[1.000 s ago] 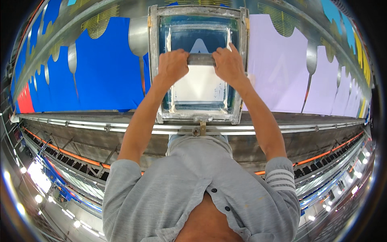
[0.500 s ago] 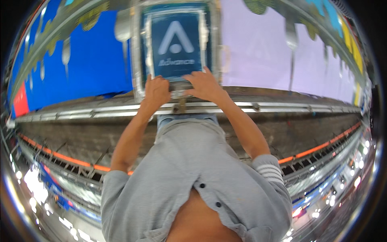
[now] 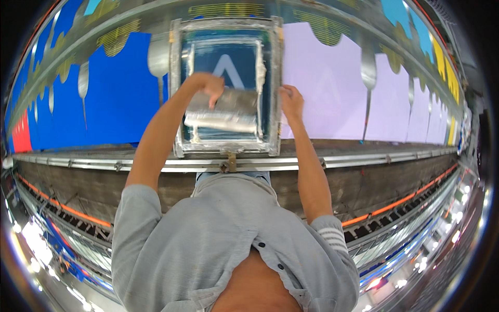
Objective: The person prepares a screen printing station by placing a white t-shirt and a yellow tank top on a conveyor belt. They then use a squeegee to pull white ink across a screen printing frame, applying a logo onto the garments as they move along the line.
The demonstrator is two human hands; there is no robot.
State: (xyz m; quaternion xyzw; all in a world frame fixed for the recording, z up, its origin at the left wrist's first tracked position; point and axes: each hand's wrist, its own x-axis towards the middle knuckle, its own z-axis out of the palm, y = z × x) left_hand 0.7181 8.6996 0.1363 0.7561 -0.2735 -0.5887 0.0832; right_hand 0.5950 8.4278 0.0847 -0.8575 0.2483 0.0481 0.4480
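A screen-printing frame [image 3: 276,122] with a grey, tape-covered rim lies in front of me. Its dark teal mesh [image 3: 200,58] carries a pale triangular letter shape, partly covered. Across the mesh sits a wide grey squeegee [image 3: 236,102], slightly blurred, and my left hand [image 3: 209,86] is closed over its left part. White ink [image 3: 221,124] lies in a thick band on the near side of the squeegee and in streaks along the mesh's sides. At the frame's right edge, my right hand [image 3: 292,101] is closed with its fingertips against the rim; the exact grip is partly hidden.
Blue fabric [image 3: 117,99] lies to the left and lavender fabric [image 3: 332,88] to the right, on a long table with metal spatula-shaped pieces [image 3: 368,70]. A metal rail [image 3: 270,165] runs along the near edge, in front of my waist. Red fabric [image 3: 21,134] is at far left.
Both hands were together at the mesh's near end. My left hand has moved away from me, over the squeegee; my right hand has shifted right to the rim. More of the frame shows.
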